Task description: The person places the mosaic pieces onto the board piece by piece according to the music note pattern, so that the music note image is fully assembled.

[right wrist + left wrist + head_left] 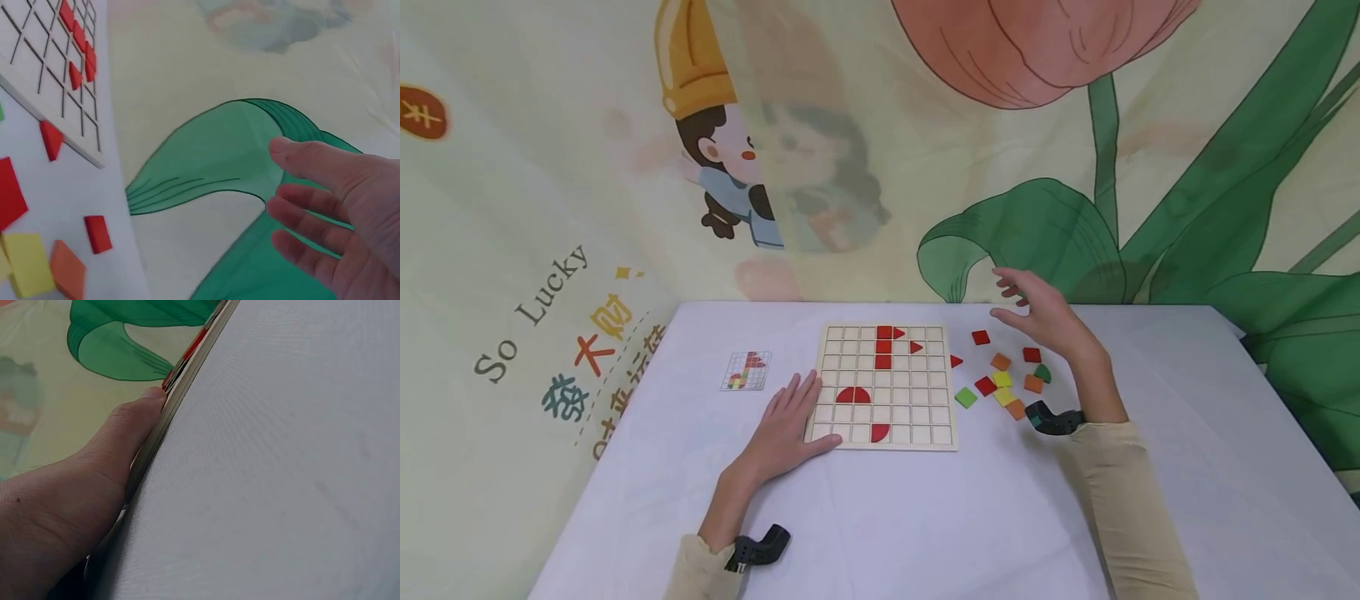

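Note:
A wooden grid board (921, 412) lies on the table. My left hand (784, 427) rests along its left side with straight fingers, the thumb over the near edge; the left wrist view shows the thumb (128, 428) against the rim. In the grid are three red squares (883, 347) in a column, two red triangles (916, 347) beside them, a pair of red quarter circles (853, 396) and another quarter circle (879, 432). My right hand (1047, 315) is raised beyond the loose pieces, fingers loosely bent, holding nothing; the right wrist view shows its thumb and fingertips apart.
Right of the board lie loose red, orange, yellow and green pieces, including a light green square (966, 397), a dark green piece (1042, 372) and a red triangle (956, 361) by the board's edge. A small pattern card (727, 382) lies left. A printed cloth (880, 279) hangs behind.

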Available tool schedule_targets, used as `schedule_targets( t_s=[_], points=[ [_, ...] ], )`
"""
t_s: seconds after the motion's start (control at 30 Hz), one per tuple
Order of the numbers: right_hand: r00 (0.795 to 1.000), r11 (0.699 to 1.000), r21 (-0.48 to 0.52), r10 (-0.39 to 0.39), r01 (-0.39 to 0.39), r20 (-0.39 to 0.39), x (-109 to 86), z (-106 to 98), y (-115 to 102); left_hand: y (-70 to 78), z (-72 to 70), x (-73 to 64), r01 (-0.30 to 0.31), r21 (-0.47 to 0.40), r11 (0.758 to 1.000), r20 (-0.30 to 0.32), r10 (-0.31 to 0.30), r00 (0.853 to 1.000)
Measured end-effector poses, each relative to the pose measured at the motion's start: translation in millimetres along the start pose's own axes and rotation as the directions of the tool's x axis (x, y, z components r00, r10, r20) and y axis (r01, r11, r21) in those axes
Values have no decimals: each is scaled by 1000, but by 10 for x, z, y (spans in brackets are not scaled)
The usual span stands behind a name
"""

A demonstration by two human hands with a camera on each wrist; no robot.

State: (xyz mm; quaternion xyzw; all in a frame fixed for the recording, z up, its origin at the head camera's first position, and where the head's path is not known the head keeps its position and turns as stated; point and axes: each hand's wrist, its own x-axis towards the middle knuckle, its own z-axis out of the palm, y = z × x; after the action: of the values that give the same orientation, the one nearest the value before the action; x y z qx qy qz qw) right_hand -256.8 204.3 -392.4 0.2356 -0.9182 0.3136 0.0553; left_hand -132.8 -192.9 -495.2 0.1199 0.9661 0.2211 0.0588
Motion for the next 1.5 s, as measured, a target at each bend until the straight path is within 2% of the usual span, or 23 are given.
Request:
schedule_targets(
  t_s=[0.1, 0.2, 0.27, 0.53, 0.63, 0.73, 0.8, 0.87, 1.0, 1.1, 1.27, 1.43, 1.5],
  points=[
    [991, 999, 17, 44, -46, 124, 43, 147, -31, -5, -9, -5, 4, 2, 1000, 3, -4, 1000],
    [960, 996, 21, 80, -89, 270, 81, 324, -44, -8, -9, -10, 1, 2, 1000, 0, -1, 1000],
    [937, 992, 30, 104, -120, 332, 94, 420, -54, -6, -6, -11, -3, 1, 1000, -3, 3, 1000],
    [904, 984, 17, 158, -179, 397, 79, 544, -67, -1, 5, -13, -7, -2, 1000, -7, 7, 1000],
    [877, 984, -15, 167, -179, 451, 71, 604, -38, -2, 4, -17, -6, -1, 1000, -8, 6, 1000],
    [841, 984, -34, 168, -176, 514, 65, 650, -10, -2, 3, -17, -7, -1, 1000, -8, 7, 1000],
    [828, 984, -37, 168, -175, 534, 61, 661, -4, -4, 4, -16, -6, -1, 1000, -8, 6, 1000],
    [828, 985, -43, 165, -168, 537, 57, 660, -9, -9, 6, -12, -7, 3, 1000, -9, 7, 1000],
    [846, 989, -64, 150, -137, 512, 55, 650, -33, -24, 11, -7, -8, 9, 1000, -12, 8, 1000],
    [853, 984, -98, 176, -147, 490, 57, 640, -55, -33, 17, -5, -11, 4, 1000, -17, 11, 1000],
    [855, 972, -152, 231, -180, 464, 62, 627, -82, -38, 27, -2, -17, -1, 1000, -21, 17, 1000],
    [880, 969, -192, 225, -156, 419, 72, 636, -95, -33, 26, 6, -18, 5, 1000, -21, 18, 1000],
    [884, 969, -200, 219, -146, 414, 73, 641, -93, -29, 21, 11, -17, 6, 1000, -21, 17, 1000]
  ],
)
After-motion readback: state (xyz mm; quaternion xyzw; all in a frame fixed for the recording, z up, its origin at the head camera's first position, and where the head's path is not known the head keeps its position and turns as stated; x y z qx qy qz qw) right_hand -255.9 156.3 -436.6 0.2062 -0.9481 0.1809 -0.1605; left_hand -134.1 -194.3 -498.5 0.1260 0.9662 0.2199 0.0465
